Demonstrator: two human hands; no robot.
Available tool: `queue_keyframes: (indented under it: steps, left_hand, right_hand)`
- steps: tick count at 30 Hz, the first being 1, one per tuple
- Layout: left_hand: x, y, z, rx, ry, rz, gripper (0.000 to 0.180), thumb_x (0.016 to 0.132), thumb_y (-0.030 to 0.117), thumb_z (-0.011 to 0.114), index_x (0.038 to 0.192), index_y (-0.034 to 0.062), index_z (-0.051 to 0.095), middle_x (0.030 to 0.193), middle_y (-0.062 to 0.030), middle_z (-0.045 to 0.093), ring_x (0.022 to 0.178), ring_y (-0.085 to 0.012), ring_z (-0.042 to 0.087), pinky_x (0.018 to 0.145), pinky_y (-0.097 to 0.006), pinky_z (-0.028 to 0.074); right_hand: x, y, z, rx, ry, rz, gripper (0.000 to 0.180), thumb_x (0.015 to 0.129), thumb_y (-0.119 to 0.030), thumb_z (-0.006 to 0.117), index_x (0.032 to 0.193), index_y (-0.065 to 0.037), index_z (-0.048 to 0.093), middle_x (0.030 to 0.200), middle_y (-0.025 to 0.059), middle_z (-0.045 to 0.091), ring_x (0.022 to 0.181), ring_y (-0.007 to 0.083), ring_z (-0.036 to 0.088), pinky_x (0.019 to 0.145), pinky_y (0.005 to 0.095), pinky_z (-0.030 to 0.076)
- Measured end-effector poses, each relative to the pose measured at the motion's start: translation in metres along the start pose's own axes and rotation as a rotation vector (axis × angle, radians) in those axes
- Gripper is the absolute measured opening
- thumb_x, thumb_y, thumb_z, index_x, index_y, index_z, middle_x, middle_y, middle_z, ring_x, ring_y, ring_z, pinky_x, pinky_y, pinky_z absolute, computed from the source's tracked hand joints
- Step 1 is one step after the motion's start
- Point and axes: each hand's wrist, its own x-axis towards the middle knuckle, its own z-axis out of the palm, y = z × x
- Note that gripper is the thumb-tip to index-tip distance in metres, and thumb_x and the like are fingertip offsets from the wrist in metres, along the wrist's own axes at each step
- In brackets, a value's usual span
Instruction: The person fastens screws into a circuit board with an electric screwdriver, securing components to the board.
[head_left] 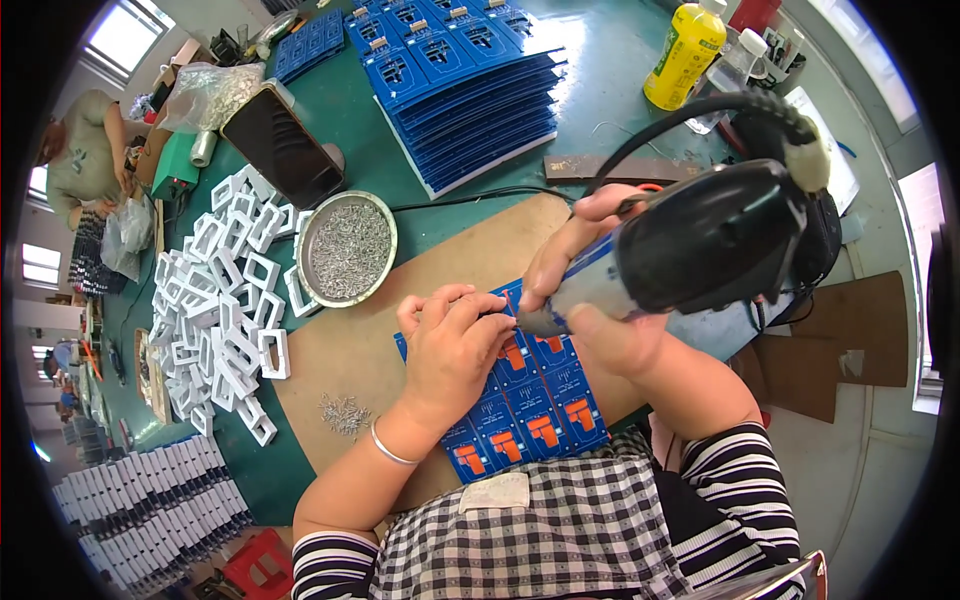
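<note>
In my right hand (625, 345) is a corded power screwdriver (710, 240), black at the back and greyish blue toward the nose, tilted down to the left. Its tip is hidden by my fingers. Below it lies a blue circuit board panel (525, 402) with several orange patches (543, 432). My left hand (445, 345) rests over the panel's left side, fingers curled and pressed together beside the screwdriver's nose. What they pinch, if anything, is too small to tell. Left of that hand, a little pile of screws (345, 415) lies on a brown board (330, 360).
A round dish (303, 262) of small screws stands beside a heap of white frames (225, 300) and a phone (280, 145). Stacked blue panels (470, 110) stand at the back; a yellow bottle (685, 55) is far right. Another person (90, 150) works at far left.
</note>
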Motion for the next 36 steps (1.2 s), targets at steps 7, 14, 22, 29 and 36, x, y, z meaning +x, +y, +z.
queue_keyframes:
  steps: [7,14,22,29,36]
  left_hand:
    - [-0.004,-0.004,-0.012,-0.097,0.005,-0.087,0.031,0.071,0.012,0.072,0.101,0.0131,0.062,0.101,-0.0014,0.061,0.106,-0.0236,0.053,0.088,-0.041,0.03]
    - [-0.023,-0.067,-0.092,0.017,0.156,-0.237,0.027,0.074,0.006,0.068,0.101,0.0087,0.064,0.095,-0.007,0.063,0.094,-0.0262,0.057,0.082,-0.036,0.04]
    - [-0.107,-0.07,-0.124,0.297,-0.2,-0.254,0.011,0.07,0.009,0.07,0.08,0.0122,0.067,0.081,0.0003,0.062,0.084,-0.0208,0.056,0.079,-0.035,0.039]
    - [-0.114,-0.06,-0.097,0.616,-0.266,-0.041,0.008,0.063,0.013,0.063,0.067,0.0142,0.057,0.067,0.0013,0.052,0.075,-0.0175,0.051,0.077,-0.033,0.037]
    - [-0.097,-0.058,-0.101,0.619,-0.388,0.025,0.008,0.062,0.014,0.063,0.065,0.0119,0.055,0.061,-0.0008,0.052,0.072,-0.0172,0.051,0.076,-0.032,0.037]
  right_hand:
    - [0.011,0.003,0.021,-0.243,-0.212,0.157,0.06,0.068,-0.001,0.066,0.118,-0.006,0.033,0.078,0.0112,0.059,0.072,0.0164,0.062,0.068,0.0274,0.048]
    - [0.018,0.006,0.031,-0.176,-0.088,0.113,0.055,0.076,-0.013,0.06,0.124,-0.001,0.034,0.078,0.0123,0.054,0.066,0.0187,0.055,0.064,0.0313,0.047]
    - [0.023,0.018,0.005,0.039,-0.022,0.072,0.058,0.078,-0.02,0.06,0.128,-0.002,0.035,0.084,0.0118,0.052,0.071,0.0216,0.056,0.066,0.0333,0.048]
    - [0.002,0.002,-0.004,0.154,0.121,0.079,0.061,0.078,-0.022,0.061,0.13,-0.005,0.032,0.085,0.0098,0.052,0.072,0.0204,0.055,0.067,0.0342,0.048]
    - [-0.004,-0.018,-0.001,0.022,0.151,-0.021,0.061,0.076,-0.022,0.062,0.128,-0.005,0.034,0.08,0.0088,0.052,0.066,0.0198,0.056,0.064,0.0323,0.05]
